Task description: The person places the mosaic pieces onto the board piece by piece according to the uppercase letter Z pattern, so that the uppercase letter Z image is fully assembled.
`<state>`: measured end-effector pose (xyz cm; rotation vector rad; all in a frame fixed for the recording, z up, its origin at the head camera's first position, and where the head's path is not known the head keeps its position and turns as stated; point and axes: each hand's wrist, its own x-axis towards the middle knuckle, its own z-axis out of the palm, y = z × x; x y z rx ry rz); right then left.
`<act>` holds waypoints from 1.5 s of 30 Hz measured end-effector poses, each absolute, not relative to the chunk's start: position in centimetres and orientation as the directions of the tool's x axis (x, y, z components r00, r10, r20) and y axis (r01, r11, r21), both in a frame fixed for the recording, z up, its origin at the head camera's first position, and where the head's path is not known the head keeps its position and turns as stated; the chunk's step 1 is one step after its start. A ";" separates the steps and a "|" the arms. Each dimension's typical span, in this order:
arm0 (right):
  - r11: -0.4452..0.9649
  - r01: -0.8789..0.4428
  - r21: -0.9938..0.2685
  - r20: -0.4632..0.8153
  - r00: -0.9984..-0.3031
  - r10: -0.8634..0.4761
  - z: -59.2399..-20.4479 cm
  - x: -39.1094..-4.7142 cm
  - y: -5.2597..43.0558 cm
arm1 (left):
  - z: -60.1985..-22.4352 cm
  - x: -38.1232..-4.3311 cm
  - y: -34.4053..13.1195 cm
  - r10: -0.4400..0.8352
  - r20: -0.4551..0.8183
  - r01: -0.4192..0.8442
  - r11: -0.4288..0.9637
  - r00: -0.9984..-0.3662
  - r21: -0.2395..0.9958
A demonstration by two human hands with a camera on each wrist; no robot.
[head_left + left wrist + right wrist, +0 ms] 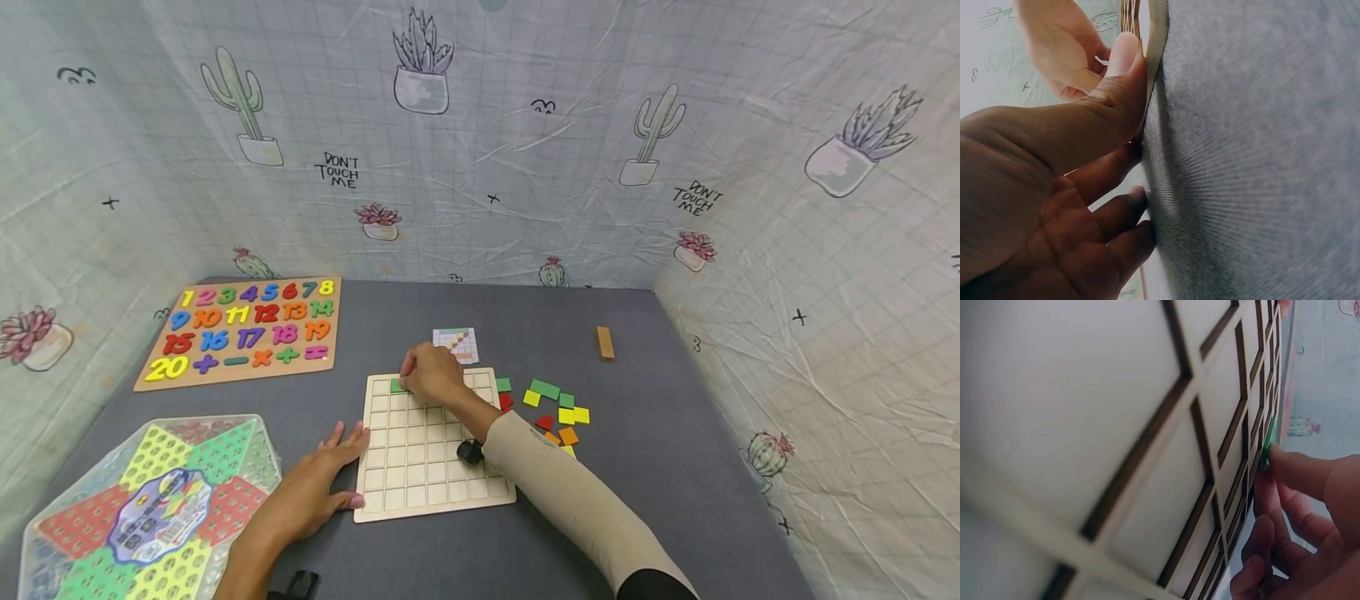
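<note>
A pale wooden grid board [405, 477] lies flat on the grey table. My left hand [311, 492] rests at its left edge with fingers spread; in the left wrist view the thumb [1124, 62] presses on the rim. My right hand [433, 375] reaches over the board to its far row. There it pinches a green tile [1269, 441] between thumb and index finger, low over the grid. From the head, green [395, 386] shows in the far row just left of those fingers. A small pattern card [467, 346] lies behind the board, partly covered by the right hand.
Loose green [545, 389], yellow [582, 415], red [544, 422] and orange [569, 436] tiles lie right of the board. A wooden block [605, 343] is farther back. At left are a number board [161, 381] and a clear-lidded game box [255, 425]. Printed cloth [487, 233] walls the table.
</note>
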<state>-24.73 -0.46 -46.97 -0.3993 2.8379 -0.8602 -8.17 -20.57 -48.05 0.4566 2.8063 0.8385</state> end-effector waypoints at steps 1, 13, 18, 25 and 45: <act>0.796 -0.214 -0.566 -0.065 -0.951 -0.302 -47.0 -24.7 -0.4 | -48.1 -8.2 -20.6 0.338 -0.082 0.238 0.796 -0.937 0.556; 0.711 -0.259 -0.653 -0.072 -0.914 -0.400 -46.5 -24.5 1.4 | -48.2 -8.0 -20.6 0.345 -0.057 0.257 0.790 -0.937 0.557; 0.652 -0.314 -0.690 -0.021 -0.892 -0.452 -46.2 -24.4 3.9 | -48.1 -8.0 -20.6 0.341 -0.059 0.254 0.795 -0.938 0.550; 0.630 -0.283 -0.723 -0.002 -0.912 -0.411 -46.3 -24.4 8.2 | -48.1 -7.9 -20.7 0.346 -0.046 0.266 0.794 -0.937 0.547; 0.821 -0.170 -0.545 -0.082 -0.964 -0.254 -47.3 -24.5 16.1 | -48.2 -7.9 -20.7 0.344 -0.041 0.266 0.790 -0.938 0.552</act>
